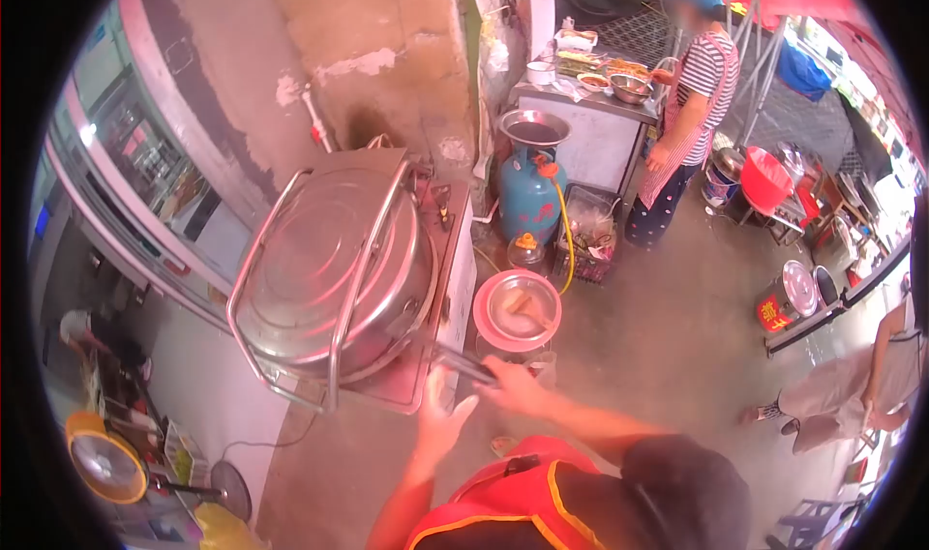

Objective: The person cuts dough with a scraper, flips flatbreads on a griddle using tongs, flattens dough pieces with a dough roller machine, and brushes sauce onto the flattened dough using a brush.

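Writing: red characters on blue gas bottle (528, 194), yellow ones on red label (772, 314) of metal bucket (797, 289); neither legible. Your right hand (514, 387) closed around dark handle (466, 365), long axis slanting up-left toward lidded pan (334, 269), across right edge of metal stand (395, 389), near front corner. Your left hand (442, 420) open beside handle.

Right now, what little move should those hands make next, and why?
Maybe bring the left hand onto the black handle: it looks open and empty close by, while the right hand grips the handle's near end.
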A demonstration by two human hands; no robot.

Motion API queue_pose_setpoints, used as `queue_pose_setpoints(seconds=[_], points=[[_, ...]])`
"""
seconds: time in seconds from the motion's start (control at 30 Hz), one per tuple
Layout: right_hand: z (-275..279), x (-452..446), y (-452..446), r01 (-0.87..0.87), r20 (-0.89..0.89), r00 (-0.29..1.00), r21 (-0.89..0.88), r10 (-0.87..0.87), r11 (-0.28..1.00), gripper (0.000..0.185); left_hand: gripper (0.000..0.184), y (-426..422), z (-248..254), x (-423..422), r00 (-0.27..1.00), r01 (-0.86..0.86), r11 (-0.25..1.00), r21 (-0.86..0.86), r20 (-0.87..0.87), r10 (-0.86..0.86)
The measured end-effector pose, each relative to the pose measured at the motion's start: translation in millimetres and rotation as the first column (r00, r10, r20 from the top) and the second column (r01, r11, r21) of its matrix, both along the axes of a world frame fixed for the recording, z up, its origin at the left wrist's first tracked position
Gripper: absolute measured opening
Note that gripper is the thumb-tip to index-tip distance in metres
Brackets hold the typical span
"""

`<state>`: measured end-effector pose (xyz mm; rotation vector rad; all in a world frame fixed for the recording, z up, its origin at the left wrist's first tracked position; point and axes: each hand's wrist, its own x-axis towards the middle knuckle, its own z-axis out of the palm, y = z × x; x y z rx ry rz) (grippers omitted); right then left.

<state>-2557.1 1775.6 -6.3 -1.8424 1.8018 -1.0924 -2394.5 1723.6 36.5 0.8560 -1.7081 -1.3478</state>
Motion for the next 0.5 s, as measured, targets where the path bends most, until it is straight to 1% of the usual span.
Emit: queue_pose_setpoints(seconds=[0.03,0.07,0.1,0.13,0.17,0.2,0.23,0.27,0.3,0.33,0.37,0.43,0.5], points=[[18.7,-20.0,3.0,0.007,0.283,0.958,0.126,-0.043,0.992,0.024,0.051,-13.0,-4.1,14.8,0.995,0.089,0.995,-0.039,0.053,-0.087],[23.4,-39.6,9.5,-0.042,0.501,0.858,0.283,-0.110,0.958,0.021,0.050,-24.2,-14.4,34.1,0.998,-0.018,1.000,0.024,0.063,0.016],[28.0,-59.3,15.9,-0.085,0.660,0.711,0.422,-0.242,0.903,0.020,0.049,-36.0,-25.5,56.9,0.990,-0.126,0.988,0.088,0.079,0.119],[18.0,-83.7,25.3,-0.178,0.727,0.566,0.568,-0.389,0.804,0.019,0.044,-46.5,-27.5,78.6,0.942,-0.264,0.964,-0.024,0.207,0.263],[-23.1,-107.3,44.0,-0.277,0.883,0.234,0.461,-0.406,0.843,0.020,0.041,-56.1,-30.1,104.9,0.856,-0.380,0.912,-0.153,0.316,0.409],[-86.3,-127.6,69.2,-0.324,0.916,-0.132,0.320,-0.378,0.890,0.021,0.039,-68.4,-44.4,136.3,0.791,-0.458,0.876,-0.153,0.380,0.480],[-151.3,-143.3,99.0,-0.256,0.889,-0.216,0.348,-0.404,0.902,0.016,0.038,-83.0,-63.8,169.0,0.717,-0.530,0.832,-0.164,0.438,0.543],[-178.4,-145.0,129.0,0.057,0.550,0.250,0.813,-0.797,0.579,0.023,0.040,-97.8,-83.5,200.4,0.608,-0.475,0.829,-0.295,0.571,0.552],[-215.5,-136.1,162.8,0.427,-0.042,0.503,0.881,-0.863,0.206,0.024,0.043,-109.9,-102.5,228.0,0.474,-0.394,0.822,-0.412,0.675,0.566],[-250.8,-134.1,190.5,0.559,-0.486,0.651,0.826,-0.583,-0.064,0.027,0.047,-120.2,-116.1,245.3,0.429,-0.315,0.817,-0.483,0.695,0.577],[-225.2,-108.1,204.4,0.540,-0.542,0.585,0.815,-0.603,-0.208,0.030,0.046,-132.7,-126.7,261.3,0.400,-0.258,0.821,-0.509,0.717,0.570],[-264.8,-69.4,248.2,0.452,-0.464,0.598,0.868,-0.654,-0.203,0.031,0.045,-157.7,-141.1,283.8,0.391,-0.173,0.850,-0.497,0.758,0.523],[-281.0,-27.3,251.4,0.300,-0.382,0.606,0.922,-0.698,-0.244,0.031,0.044,-177.5,-148.8,303.1,0.419,-0.113,0.874,-0.473,0.775,0.474]])
